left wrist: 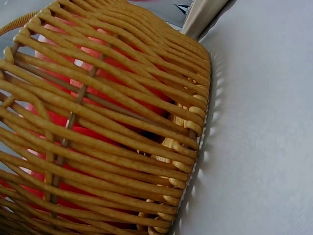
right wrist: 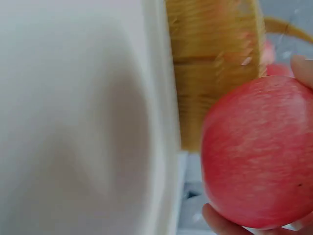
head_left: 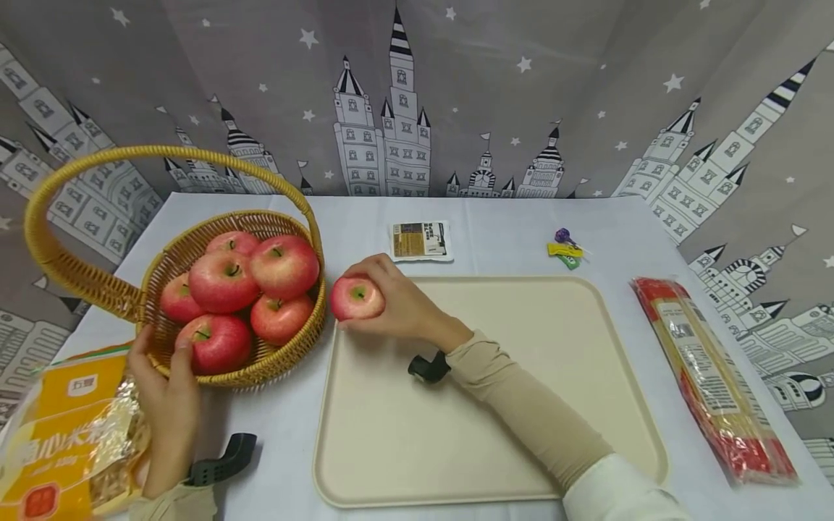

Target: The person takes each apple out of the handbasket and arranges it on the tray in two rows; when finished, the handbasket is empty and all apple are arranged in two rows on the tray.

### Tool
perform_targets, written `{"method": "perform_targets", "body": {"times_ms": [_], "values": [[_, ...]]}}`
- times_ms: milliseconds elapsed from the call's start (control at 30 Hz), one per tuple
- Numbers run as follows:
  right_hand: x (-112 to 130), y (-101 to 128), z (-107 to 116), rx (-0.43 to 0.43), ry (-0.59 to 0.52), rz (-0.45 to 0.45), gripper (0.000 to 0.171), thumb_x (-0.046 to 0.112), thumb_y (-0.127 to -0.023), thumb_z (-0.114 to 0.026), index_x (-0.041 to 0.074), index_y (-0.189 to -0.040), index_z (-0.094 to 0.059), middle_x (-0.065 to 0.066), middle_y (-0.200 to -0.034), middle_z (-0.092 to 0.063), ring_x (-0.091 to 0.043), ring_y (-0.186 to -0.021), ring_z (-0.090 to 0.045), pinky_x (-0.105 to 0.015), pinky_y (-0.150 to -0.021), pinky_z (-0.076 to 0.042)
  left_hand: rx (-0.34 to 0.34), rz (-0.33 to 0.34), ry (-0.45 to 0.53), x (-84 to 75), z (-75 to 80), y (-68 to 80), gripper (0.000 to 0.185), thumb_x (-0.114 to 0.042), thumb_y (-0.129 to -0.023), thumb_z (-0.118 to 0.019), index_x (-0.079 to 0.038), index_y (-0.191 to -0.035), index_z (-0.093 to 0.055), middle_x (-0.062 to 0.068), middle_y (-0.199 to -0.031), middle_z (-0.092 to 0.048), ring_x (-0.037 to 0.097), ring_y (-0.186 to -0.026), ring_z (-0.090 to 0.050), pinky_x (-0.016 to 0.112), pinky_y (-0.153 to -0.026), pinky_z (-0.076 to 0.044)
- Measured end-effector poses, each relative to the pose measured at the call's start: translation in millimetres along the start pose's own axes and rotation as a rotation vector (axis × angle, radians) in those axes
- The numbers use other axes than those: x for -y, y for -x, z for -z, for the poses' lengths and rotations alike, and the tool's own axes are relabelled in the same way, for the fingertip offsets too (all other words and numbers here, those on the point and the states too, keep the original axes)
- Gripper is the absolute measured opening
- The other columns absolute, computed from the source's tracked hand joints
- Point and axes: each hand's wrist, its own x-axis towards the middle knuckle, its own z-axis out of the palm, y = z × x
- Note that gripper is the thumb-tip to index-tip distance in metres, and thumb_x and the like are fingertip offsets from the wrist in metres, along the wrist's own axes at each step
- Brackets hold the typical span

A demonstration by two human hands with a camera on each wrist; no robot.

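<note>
My right hand (head_left: 407,304) holds a red apple (head_left: 357,297) just right of the wicker basket, over the tray's upper left corner. The right wrist view shows this apple (right wrist: 259,152) close up, with fingertips above and below it. My left hand (head_left: 171,405) grips the near rim of the wicker basket (head_left: 287,362), thumb over the edge. Several red apples (head_left: 224,281) lie in the basket under its tall arched handle. The left wrist view shows the woven side of the basket (left wrist: 112,117) with red fruit behind the gaps; the left fingers are out of sight there.
A beige tray (head_left: 391,441) covers the middle of the white table. Behind it lie a small flat packet (head_left: 421,241) and several wrapped sweets (head_left: 565,250). A long red-and-clear noodle-like pack (head_left: 710,383) lies right; a yellow snack bag (head_left: 65,441) lies at front left.
</note>
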Motion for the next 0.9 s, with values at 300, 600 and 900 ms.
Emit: {"method": "perform_targets", "body": {"times_ms": [300,600,900], "values": [[-32,2,-4,0.096,0.038,-0.109,0.062,0.044,-0.073,-0.070,0.022,-0.125,-0.043,0.001,-0.122,-0.042,-0.010,-0.105,-0.050,-0.026,-0.091,-0.043,0.011,-0.011,0.000,-2.8,-1.8,1.9,0.053,-0.024,-0.092,-0.041,-0.015,-0.141,-0.022,0.007,-0.147,-0.023,0.014,-0.137,-0.020,0.023,-0.114,-0.011],[-12,-5,4,0.063,0.145,-0.031,0.065,0.046,-0.076,-0.067,0.021,-0.131,-0.043,-0.003,-0.134,-0.038,-0.016,-0.124,-0.040,-0.032,-0.102,-0.036,0.024,0.025,-0.035,-4.5,1.5,3.6,0.058,-0.027,-0.093,-0.040,-0.021,-0.144,-0.014,0.002,-0.151,-0.015,0.014,-0.140,-0.015,0.028,-0.116,-0.007],[39,-33,-9,-0.041,0.186,0.260,0.051,0.038,-0.082,-0.063,0.020,-0.127,-0.052,0.002,-0.139,-0.041,-0.010,-0.125,-0.036,-0.013,-0.100,-0.031,0.015,0.038,-0.044,-3.2,3.3,3.3,0.058,-0.027,-0.093,-0.040,-0.021,-0.144,-0.015,0.003,-0.150,-0.016,0.016,-0.139,-0.016,0.028,-0.115,-0.008]]}}
